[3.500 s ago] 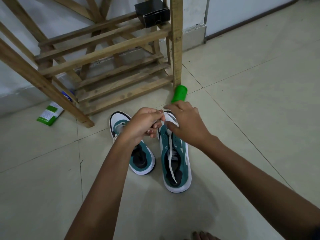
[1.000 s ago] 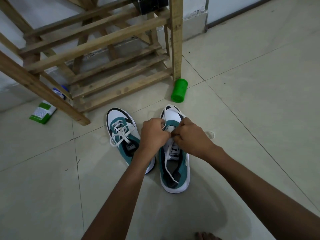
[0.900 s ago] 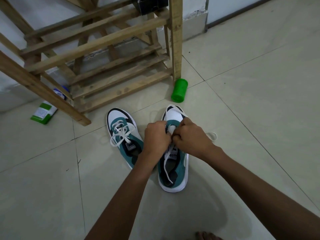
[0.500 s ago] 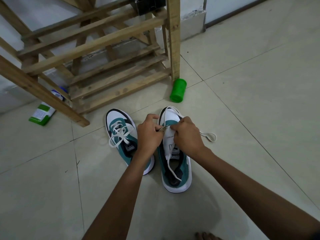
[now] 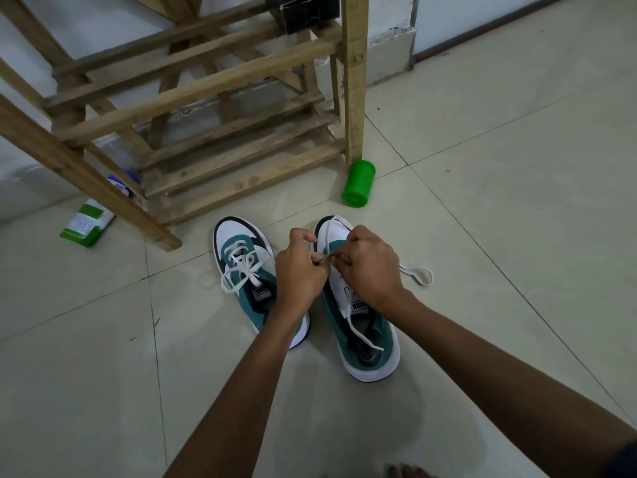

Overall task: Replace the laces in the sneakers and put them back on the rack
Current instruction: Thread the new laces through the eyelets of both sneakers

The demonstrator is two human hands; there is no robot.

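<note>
Two teal, white and black sneakers stand on the tiled floor in front of the wooden rack (image 5: 213, 139). The left sneaker (image 5: 241, 257) has its white lace tied in a bow. Over the toe end of the right sneaker (image 5: 365, 339) my left hand (image 5: 300, 270) and my right hand (image 5: 368, 267) meet, both pinching the white lace (image 5: 358, 332). One lace end trails back into the shoe's opening. Another part loops onto the floor to the right (image 5: 418, 276).
A green plastic cup (image 5: 358, 184) lies on its side by the rack's right post. A green and white packet (image 5: 86, 222) lies under the rack's left leg. A black box (image 5: 306, 8) sits on an upper rack slat. My bare toes (image 5: 406, 472) show at the bottom edge.
My hands have shifted from over the tongue toward the right sneaker's toe, fingers now pinching the lace. More lace has come out, and a loop lies on the floor to the right.
</note>
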